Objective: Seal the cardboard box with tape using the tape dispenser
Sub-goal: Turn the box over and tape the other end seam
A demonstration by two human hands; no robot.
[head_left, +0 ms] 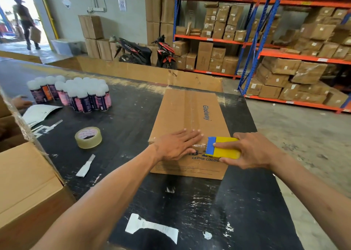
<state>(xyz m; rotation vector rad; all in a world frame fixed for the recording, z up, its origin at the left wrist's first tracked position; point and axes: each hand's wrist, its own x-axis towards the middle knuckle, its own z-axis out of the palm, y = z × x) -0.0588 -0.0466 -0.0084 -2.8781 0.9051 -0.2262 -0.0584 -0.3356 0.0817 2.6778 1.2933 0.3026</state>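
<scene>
Pressing our left hand (175,145) flat on the lid of the cardboard box (190,116), fingers extended and slightly spread, we steady the near end of the box. Our right hand (252,151) holds the tape dispenser (224,148), a yellow body with a blue front edge, thumb on top and fingers curled beneath it; the dispenser rests on the lid just beside the left fingertips. A strip of clear tape (193,113) runs lengthwise along the lid's centre seam toward the far end of the box. The box lies on the black table (190,211), close to its right edge. A loose roll of clear tape (88,137) lies flat on the table to the left of the box, and a small knife (86,166) lies nearer us. A cluster of white-capped spray cans (76,94) stands upright toward the far left corner. An open cardboard carton (24,189) sits at the near left edge.
</scene>
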